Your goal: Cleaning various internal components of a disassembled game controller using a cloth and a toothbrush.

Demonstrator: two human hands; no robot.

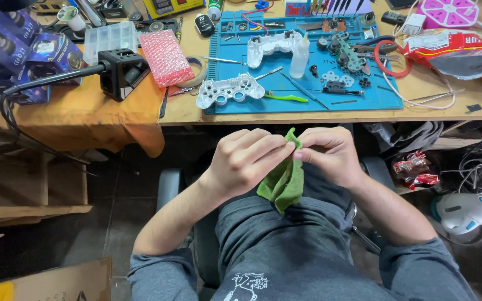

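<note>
A green cloth (284,181) hangs over my lap, pinched at its top between both hands. My left hand (247,159) has its fingers closed on the cloth's upper edge. My right hand (330,153) grips the same bunched tip from the other side; whether something small sits inside the cloth is hidden. Both hands are held below the desk's front edge, above my grey trousers.
On the desk a blue work mat (364,97) holds two white game-controller shell halves (229,90) (271,44), a small squeeze bottle (299,56), tweezers, screws and a circuit board. Pink bubble wrap (165,56), a black cube-shaped device (121,72) and an orange cloth (85,111) lie left.
</note>
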